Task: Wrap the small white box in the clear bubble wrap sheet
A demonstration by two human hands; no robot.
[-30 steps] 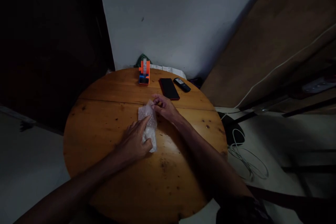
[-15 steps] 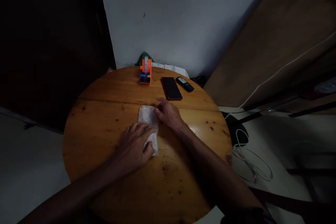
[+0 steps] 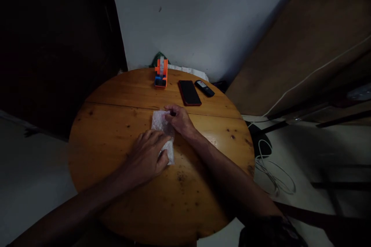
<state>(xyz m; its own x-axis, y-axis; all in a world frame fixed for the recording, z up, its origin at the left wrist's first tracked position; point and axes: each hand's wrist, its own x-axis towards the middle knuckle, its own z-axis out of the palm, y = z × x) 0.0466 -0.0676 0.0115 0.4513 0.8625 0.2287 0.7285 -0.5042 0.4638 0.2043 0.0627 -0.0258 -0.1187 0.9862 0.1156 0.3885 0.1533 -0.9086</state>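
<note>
A strip of clear bubble wrap (image 3: 159, 120) lies lengthwise on the round wooden table (image 3: 107, 135). My left hand (image 3: 149, 154) rests flat across its middle and near part, fingers stretched out and the thumb apart. At the wrap's far right corner, my right hand (image 3: 180, 119) has its thumb and index finger curled together on the edge of the plastic. The fingers partly hide that corner. Whether anything lies inside the wrap cannot be made out.
An orange tape dispenser (image 3: 161, 72) stands near the table's far edge. Right of it lie a dark phone with a red edge (image 3: 189, 93) and a small black handset (image 3: 204, 88). A wall rises behind; white cable (image 3: 275, 177) is coiled on the floor at right.
My right hand has shifted slightly left, its fingers now over the wrap's far corner. My left hand stays on the wrap. The whole view has moved a little.
</note>
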